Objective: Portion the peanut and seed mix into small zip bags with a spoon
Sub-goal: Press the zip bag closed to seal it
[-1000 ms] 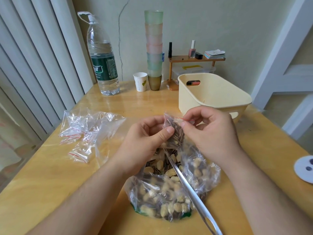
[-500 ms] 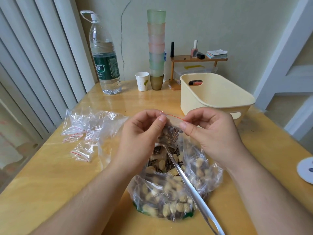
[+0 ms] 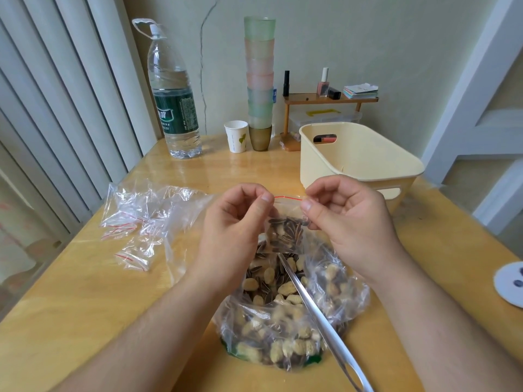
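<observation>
Both bare forearms are reaching forward from the lower corners and converging toward the middle. The left hand (image 3: 235, 224) is curling its fingers, thumb pressing against forefinger in a pinch at its upper right. The right hand (image 3: 348, 219) is mirroring it, fingers folded inward, thumb and forefinger pinching at its upper left, knuckles facing up.

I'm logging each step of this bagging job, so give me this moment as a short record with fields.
left hand: pinches the small zip bag's top, left end
right hand: pinches the top, right end
small zip bag: holds seeds and peanuts, held above the big bag
spoon: rests in the big bag of mix
empty zip bags: on the table, left
</observation>
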The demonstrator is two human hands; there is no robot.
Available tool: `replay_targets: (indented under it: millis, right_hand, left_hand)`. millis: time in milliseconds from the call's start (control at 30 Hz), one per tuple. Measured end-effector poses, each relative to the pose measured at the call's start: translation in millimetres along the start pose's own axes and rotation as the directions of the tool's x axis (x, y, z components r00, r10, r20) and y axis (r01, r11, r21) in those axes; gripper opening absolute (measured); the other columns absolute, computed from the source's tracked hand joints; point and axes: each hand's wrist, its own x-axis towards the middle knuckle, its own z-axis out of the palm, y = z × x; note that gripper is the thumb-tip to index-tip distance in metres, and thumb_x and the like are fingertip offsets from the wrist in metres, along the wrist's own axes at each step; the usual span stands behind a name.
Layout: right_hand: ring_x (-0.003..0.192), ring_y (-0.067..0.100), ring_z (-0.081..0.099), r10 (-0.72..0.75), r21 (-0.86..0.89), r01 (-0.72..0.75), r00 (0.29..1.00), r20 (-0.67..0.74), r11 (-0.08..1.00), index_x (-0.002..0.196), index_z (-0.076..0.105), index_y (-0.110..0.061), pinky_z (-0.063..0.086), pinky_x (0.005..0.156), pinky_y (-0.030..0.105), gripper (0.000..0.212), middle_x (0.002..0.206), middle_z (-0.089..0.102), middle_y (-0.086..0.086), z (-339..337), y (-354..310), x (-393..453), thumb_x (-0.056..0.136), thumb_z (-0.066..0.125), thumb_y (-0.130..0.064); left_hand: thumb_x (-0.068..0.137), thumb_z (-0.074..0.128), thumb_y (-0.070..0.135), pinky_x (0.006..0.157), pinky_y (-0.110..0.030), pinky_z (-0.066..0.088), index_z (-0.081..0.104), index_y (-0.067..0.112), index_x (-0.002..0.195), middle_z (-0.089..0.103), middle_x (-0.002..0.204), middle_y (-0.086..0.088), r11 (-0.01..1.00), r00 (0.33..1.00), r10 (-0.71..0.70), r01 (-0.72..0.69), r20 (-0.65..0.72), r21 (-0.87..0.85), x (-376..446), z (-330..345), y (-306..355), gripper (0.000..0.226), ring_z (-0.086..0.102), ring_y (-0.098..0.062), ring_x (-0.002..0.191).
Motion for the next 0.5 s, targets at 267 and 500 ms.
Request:
replay_targets:
  millis: [267, 500]
  right_hand:
    - [0.07, 0.011, 0.068, 0.196, 0.115, -0.194, 0.981, -0.002, 0.974, 0.095, 0.072, -0.01, 0.057, 0.068, 0.031, 0.01, 0.073, 0.073, 0.001, 3.4, 3.3, 2.1, 0.093, 0.07, 0.0]
    - [0.07, 0.015, 0.064, 0.227, 0.162, -0.23, 0.973, 0.035, 0.96, 0.093, 0.074, -0.01, 0.055, 0.065, 0.028, 0.01, 0.078, 0.071, 0.007, 2.4, 4.6, 2.6, 0.095, 0.069, -0.002]
  left_hand:
    - [0.105, 0.06, 0.015, 0.051, -0.019, 0.046, 0.065, 0.008, 0.095, 0.069, 0.08, -0.009, 1.0, 1.0, 0.018, -0.018, -0.004, 0.004, 0.3, -0.7, 0.0, 0.013, 0.058, -0.01, 0.06]
    - [0.103, 0.062, 0.02, 0.061, -0.023, 0.05, 0.067, 0.009, 0.099, 0.072, 0.088, -0.012, 1.0, 1.0, 0.021, -0.021, -0.009, 0.007, 2.7, -3.9, -4.6, 0.013, 0.06, -0.018, 0.072]
